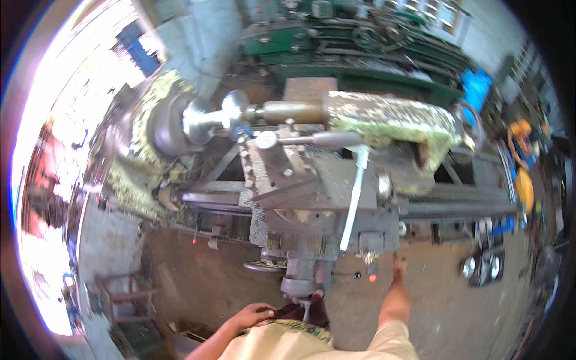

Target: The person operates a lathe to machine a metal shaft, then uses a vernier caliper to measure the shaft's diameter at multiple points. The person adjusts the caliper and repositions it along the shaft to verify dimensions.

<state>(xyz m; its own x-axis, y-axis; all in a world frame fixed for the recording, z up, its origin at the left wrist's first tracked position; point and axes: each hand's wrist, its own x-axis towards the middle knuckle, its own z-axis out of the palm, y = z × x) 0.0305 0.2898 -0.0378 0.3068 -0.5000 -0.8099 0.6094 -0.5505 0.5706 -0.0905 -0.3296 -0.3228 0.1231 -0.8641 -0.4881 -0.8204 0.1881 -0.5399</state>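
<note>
A worn metal lathe stands before me. In its chuck [168, 124] sits a shiny spool-shaped workpiece [207, 119], its far flange next to the tailstock quill [294, 112]. The tool post [273, 155], with a long clamping lever [330, 140], stands close to that flange. My left hand [257, 314] rests at my waist, fingers laid out and nothing in it. My right arm stretches forward, and my right hand [399, 265] is at the right front edge of the carriage [318, 228]. Its fingers are partly hidden and blurred, so what it touches cannot be made out.
A white strip [354, 198] lies across the carriage. Below it are a cross-slide handle [298, 288], a handwheel [264, 266] and a lever with a red knob [372, 278]. A green lathe [372, 72] stands behind, a metal stand [126, 294] at lower left.
</note>
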